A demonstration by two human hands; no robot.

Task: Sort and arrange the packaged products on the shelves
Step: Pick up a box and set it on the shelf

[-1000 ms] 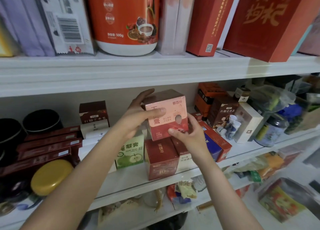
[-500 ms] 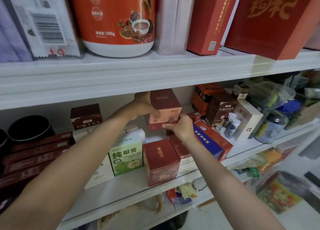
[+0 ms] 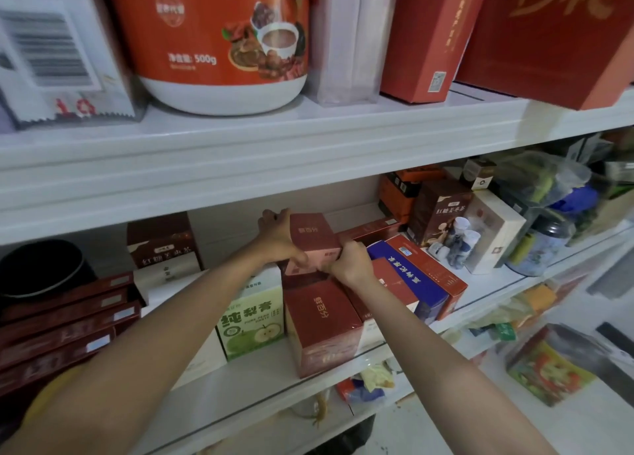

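Note:
A dark red box with a pink front (image 3: 310, 240) sits deep on the middle shelf (image 3: 260, 379), behind a matching red box (image 3: 322, 324) at the shelf's front. My left hand (image 3: 279, 238) grips its left side, thumb across the front. My right hand (image 3: 350, 261) grips its right front corner with curled fingers. Whether the box rests on the shelf or on another box is hidden by my hands.
A green apple carton (image 3: 252, 317) stands left of the front red box; blue and red flat boxes (image 3: 417, 276) lie right. Stacked dark red boxes (image 3: 65, 314) and a black tin (image 3: 41, 266) fill the left. An orange tub (image 3: 219, 36) stands above. Jars (image 3: 538, 245) crowd the right.
Both hands have carried the pink-fronted box from in front of the shelf back and down into the row behind the front red box. The camera has moved closer.

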